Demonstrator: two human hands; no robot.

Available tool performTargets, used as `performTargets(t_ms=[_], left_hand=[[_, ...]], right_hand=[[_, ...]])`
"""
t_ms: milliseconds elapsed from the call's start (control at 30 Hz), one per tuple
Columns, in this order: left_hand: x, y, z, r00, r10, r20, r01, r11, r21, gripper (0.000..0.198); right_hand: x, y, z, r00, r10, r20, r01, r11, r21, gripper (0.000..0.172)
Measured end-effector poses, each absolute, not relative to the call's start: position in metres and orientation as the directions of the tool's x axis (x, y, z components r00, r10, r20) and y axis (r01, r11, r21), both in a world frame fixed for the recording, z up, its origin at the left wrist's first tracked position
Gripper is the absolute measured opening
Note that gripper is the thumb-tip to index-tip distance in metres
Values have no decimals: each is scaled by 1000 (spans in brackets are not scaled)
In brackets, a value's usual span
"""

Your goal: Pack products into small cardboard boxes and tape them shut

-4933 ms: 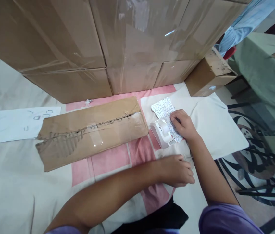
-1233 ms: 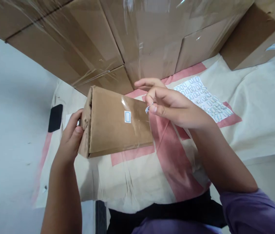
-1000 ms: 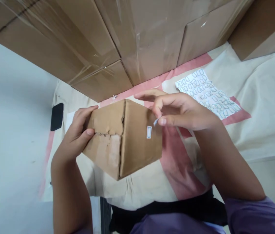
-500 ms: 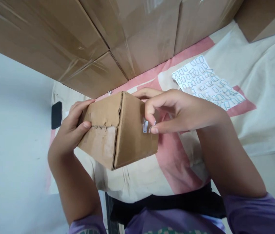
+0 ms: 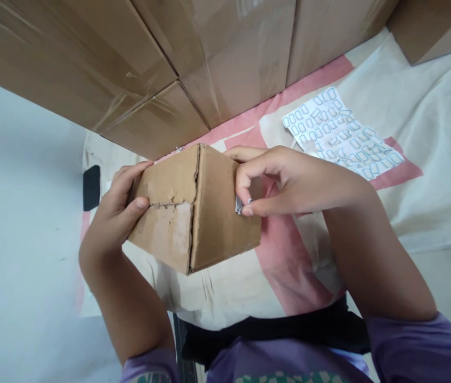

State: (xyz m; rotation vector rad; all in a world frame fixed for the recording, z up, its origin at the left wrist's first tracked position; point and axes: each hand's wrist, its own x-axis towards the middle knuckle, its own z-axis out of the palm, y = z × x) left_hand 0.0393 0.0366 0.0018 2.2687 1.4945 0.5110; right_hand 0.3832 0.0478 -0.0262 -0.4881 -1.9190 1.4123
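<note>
A long brown cardboard box [image 5: 213, 213] is held up in front of me, its torn end flaps facing me. My left hand [image 5: 119, 213] grips that end, thumb on the flaps. My right hand [image 5: 289, 181] pinches a small white sticker [image 5: 241, 205] with a blue outline between thumb and forefinger, right against the box's side face. A second sticker on that face is mostly hidden behind my fingertips. A white sticker sheet [image 5: 341, 133] with several blue-outlined labels lies on the cloth beyond my right hand.
Large taped cardboard cartons [image 5: 161, 58] stand stacked along the far side. A cream and pink cloth [image 5: 297, 266] covers the surface beneath the box. A small dark object [image 5: 91, 187] lies at the cloth's left edge. Another carton [image 5: 433, 26] sits at the top right.
Earlier the box lay flat and my right hand was at the sticker sheet. Since then the box was lifted and turned end-on, and my right hand brought a sticker against its side.
</note>
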Motion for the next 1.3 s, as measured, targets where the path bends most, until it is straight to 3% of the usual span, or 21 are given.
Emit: performTargets(t_ms=[533, 1300], left_hand=[[35, 39, -4, 358, 923, 140, 724, -369, 583, 65], [39, 36, -4, 339, 928, 156, 728, -364, 581, 63]], right_hand=[[383, 44, -22, -682, 685, 257, -9, 343, -939, 12], [383, 45, -22, -682, 690, 243, 17, 347, -938, 17]])
